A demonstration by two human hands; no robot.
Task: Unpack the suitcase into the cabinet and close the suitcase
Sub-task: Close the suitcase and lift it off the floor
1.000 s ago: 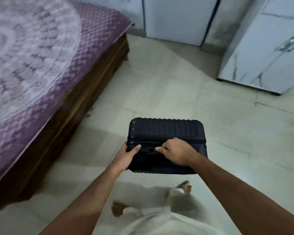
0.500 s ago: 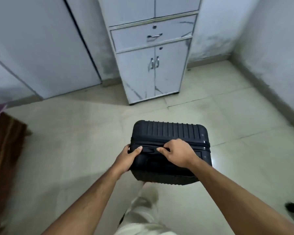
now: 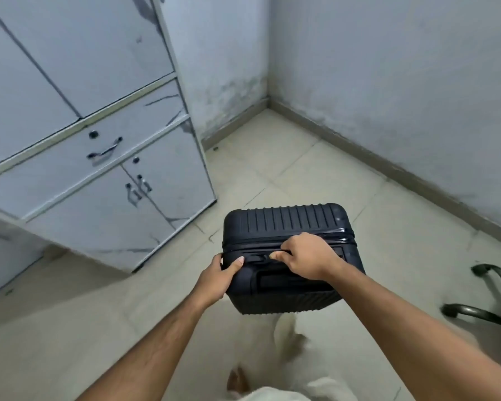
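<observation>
A small black ribbed suitcase (image 3: 284,224) hangs upright above the tiled floor, zipped shut, carried in front of me. My right hand (image 3: 307,257) grips the handle on its top, fingers curled round it. My left hand (image 3: 219,274) holds the suitcase's left top corner, thumb on top and fingers wrapped round the side. The white marble-patterned cabinet (image 3: 104,204) stands to the left, close by, with its drawer and two lower doors closed.
Grey walls meet in a corner ahead on the right. Black legs of an office chair (image 3: 486,311) reach in at the right edge. My feet and light trousers show at the bottom. Tiled floor lies between suitcase and cabinet.
The view has swung right, from the bed to the cabinet and then the room corner. The cabinet is now nearer and on the left. Both hands keep the same hold on the suitcase.
</observation>
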